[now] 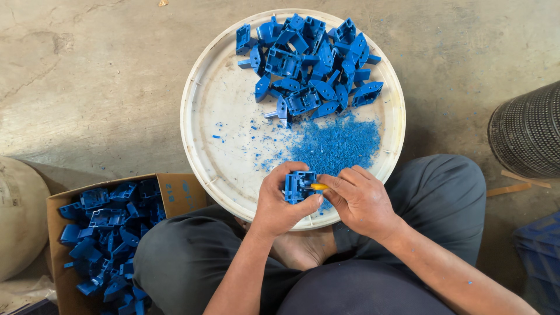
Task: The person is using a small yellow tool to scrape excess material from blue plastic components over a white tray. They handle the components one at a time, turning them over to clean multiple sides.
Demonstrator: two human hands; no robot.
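Note:
My left hand point(279, 201) grips a small blue moulded plastic part point(298, 185) over the near rim of a round white tray point(213, 111). My right hand point(360, 198) holds a thin tool with a yellow handle point(318, 186) against that part. A pile of several similar blue plastic parts point(312, 64) lies at the tray's far side. Blue shavings point(338, 143) are heaped on the tray just beyond my hands.
A cardboard box point(175, 195) at my left knee holds several blue parts point(108, 233). A pale sack point(20, 216) sits at the far left. A dark perforated cylinder point(528, 131) stands at the right, a blue crate point(539, 248) below it. My crossed legs in dark trousers rest on the concrete floor.

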